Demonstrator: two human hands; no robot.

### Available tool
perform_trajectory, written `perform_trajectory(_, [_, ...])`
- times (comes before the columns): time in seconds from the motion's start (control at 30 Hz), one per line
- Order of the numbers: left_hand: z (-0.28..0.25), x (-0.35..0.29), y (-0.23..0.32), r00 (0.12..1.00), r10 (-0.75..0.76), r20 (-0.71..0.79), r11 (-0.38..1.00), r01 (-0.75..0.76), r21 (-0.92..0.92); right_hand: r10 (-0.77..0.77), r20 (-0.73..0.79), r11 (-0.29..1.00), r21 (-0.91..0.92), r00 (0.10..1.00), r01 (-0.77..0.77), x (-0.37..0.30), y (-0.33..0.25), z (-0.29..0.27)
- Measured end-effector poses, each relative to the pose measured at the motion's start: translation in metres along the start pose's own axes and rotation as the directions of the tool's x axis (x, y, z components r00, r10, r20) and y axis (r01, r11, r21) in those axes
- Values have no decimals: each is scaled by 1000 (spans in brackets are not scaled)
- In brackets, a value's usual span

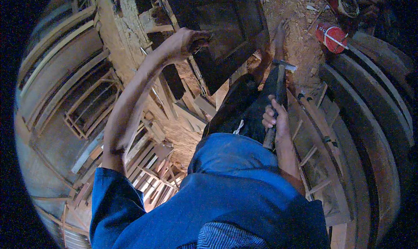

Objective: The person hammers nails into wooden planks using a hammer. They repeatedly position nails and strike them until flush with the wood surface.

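Note:
My right hand [276, 118] is wrapped round the handle of a hammer [281, 81], held in front of my right thigh. The hammer's metal head points away from me, and its handle end comes back near my waist. Out to the far left, my left hand [187, 44] has its fingers curled inward at the near-left part of a large dark wooden panel with a frame [230, 24]. What those fingers pinch, if anything, is lost in shadow. Narrow timber pieces [191, 114] stand below the panel.
A rough wooden beam [130, 27] runs along the left of the panel. Stacked planks and a wooden frame [93, 105] fill the left side. At the far right are a red container [331, 37] and a bucket [348, 5]. Long boards [370, 101] line the right.

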State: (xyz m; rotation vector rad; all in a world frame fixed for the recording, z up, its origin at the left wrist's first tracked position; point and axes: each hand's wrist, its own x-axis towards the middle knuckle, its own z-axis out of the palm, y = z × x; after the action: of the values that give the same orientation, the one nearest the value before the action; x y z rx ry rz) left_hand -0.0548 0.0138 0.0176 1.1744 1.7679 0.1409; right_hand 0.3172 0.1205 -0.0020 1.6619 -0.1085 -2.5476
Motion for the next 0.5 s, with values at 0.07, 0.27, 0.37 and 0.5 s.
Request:
perform_trajectory(0.07, [2,-1,-1,999,27,-23,999,-27,33,-14,20,1000,-14,1000,14,-2,0,7])
perform_trajectory(0.27, [4,-2,-3,996,66,-64,998,-65,15,-33,-35,975,-219,999,24,-15,-1,37])
perform_trajectory(0.37, [1,-3,-5,998,66,6,996,-67,65,-84,2,941,-329,996,80,-23,2,51])
perform_trajectory(0.5, [-1,-7,-9,993,118,20,992,-119,30,-289,145,726,-611,946,315,-27,19,62])
